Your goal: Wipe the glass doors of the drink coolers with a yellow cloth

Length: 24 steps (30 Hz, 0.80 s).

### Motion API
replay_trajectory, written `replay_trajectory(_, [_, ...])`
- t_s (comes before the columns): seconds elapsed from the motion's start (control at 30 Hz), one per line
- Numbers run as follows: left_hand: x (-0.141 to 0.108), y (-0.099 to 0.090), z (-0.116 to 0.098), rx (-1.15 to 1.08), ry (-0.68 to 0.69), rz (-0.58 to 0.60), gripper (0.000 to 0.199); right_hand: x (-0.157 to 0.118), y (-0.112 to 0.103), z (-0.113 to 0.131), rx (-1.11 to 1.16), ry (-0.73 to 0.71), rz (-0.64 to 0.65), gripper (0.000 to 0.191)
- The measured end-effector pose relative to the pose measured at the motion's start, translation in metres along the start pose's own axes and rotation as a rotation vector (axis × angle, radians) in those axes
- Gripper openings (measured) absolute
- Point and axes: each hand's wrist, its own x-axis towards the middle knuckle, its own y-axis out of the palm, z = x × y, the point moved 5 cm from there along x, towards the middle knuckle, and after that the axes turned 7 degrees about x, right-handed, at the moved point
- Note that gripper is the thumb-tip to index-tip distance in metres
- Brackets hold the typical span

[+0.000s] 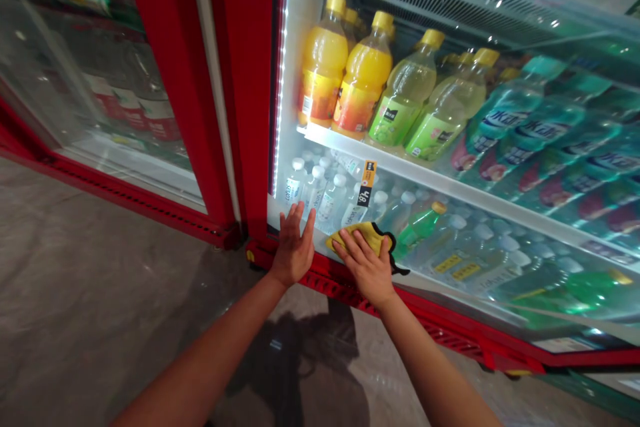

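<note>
My left hand (293,247) rests against the lower left of a glass cooler door, its fingers spread and nothing in it. To its right, my right hand (367,267) presses a yellow cloth with a black edge (371,235) flat on the glass near the bottom frame. The cloth sticks out above and to the right of the fingers. Behind the glass, small clear water bottles (333,200) stand on the lowest level, just above both hands. An orange and black price tag (367,183) sits above the cloth.
A white shelf edge (400,160) crosses the cooler, with yellow juice bottles (363,77) and blue-green bottles (515,113) above it. The red door frame (250,93) stands at the left, beside a second red cooler (170,67). Grey floor (125,307) lies below.
</note>
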Motion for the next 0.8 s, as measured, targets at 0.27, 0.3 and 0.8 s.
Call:
replay_trajectory(0.27, [0.0,0.006,-0.012,-0.043,-0.001,-0.036,0.089,0.045,-0.033,-0.021,-0.049,0.036,-0.071,0.044])
replay_trajectory(0.3, [-0.001,0.006,-0.013,-0.04,0.022,-0.03,0.089,0.039,-0.036,-0.025,-0.066,0.043,-0.098,0.045])
replay_trajectory(0.8, [-0.003,0.014,-0.04,-0.04,0.21,0.069,0.091,0.003,-0.052,-0.057,-0.134,0.069,-0.13,0.051])
